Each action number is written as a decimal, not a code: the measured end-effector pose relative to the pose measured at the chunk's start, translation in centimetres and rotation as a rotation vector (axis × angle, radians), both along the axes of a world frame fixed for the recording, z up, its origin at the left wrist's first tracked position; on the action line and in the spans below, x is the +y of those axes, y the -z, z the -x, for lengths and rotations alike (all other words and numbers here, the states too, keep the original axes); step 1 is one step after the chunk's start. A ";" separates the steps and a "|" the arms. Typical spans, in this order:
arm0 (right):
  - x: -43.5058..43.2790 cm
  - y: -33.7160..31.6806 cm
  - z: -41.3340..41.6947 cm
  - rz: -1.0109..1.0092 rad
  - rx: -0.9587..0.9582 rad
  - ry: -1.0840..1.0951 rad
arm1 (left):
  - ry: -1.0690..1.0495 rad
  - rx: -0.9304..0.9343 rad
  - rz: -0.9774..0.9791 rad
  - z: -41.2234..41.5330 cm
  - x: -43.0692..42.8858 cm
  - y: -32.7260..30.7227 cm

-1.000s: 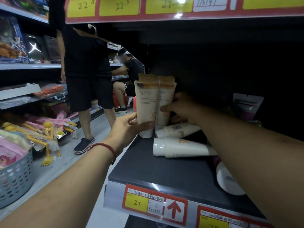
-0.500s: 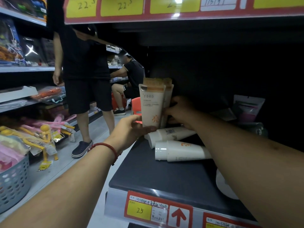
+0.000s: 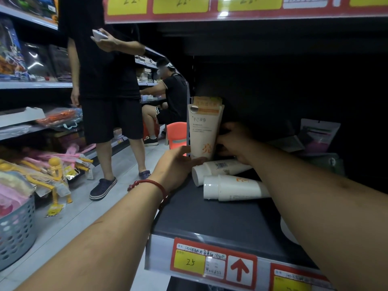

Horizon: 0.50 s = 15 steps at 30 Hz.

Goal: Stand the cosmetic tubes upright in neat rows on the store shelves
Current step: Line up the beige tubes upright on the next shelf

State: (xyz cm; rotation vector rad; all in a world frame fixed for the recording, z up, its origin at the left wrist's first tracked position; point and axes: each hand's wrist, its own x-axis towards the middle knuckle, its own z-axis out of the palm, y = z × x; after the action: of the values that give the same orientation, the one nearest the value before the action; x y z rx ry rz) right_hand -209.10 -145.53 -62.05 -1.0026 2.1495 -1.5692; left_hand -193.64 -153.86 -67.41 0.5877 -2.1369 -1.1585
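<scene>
A white cosmetic tube with an orange top (image 3: 203,129) stands upright at the back left of the dark shelf (image 3: 210,219), with a second tube (image 3: 207,100) right behind it, mostly hidden. My left hand (image 3: 178,162) grips the front tube's base. My right hand (image 3: 235,141) is closed around the right side of the tubes. Two more white tubes lie flat just in front: the nearer tube (image 3: 233,187) and one with a barcode (image 3: 218,168).
A pink-and-grey packet (image 3: 319,133) leans at the back right of the shelf. A person in black (image 3: 105,80) stands in the aisle on the left, another sits beyond by an orange stool (image 3: 177,135). A grey basket (image 3: 14,232) is at lower left.
Both hands have pushed the two upright tubes further back and turned them, so one now stands behind the other instead of side by side. The standing person stepped closer.
</scene>
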 end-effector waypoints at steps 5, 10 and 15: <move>-0.2 0.1 -0.1 0.009 -0.016 0.005 | -0.017 -0.007 0.037 -0.2 0.0 -0.2; -0.7 0.3 0.2 0.018 -0.039 -0.004 | 0.101 -0.021 -0.043 -0.4 0.1 -1.2; -0.7 0.0 0.3 -0.040 0.027 0.017 | 0.086 -0.205 0.191 -0.7 -0.6 -2.5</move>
State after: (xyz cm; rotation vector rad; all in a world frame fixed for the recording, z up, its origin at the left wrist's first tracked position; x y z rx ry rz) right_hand -209.41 -146.24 -62.08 -1.0011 2.2042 -1.5219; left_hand -192.90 -154.41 -64.90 0.5524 -2.4360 -0.9581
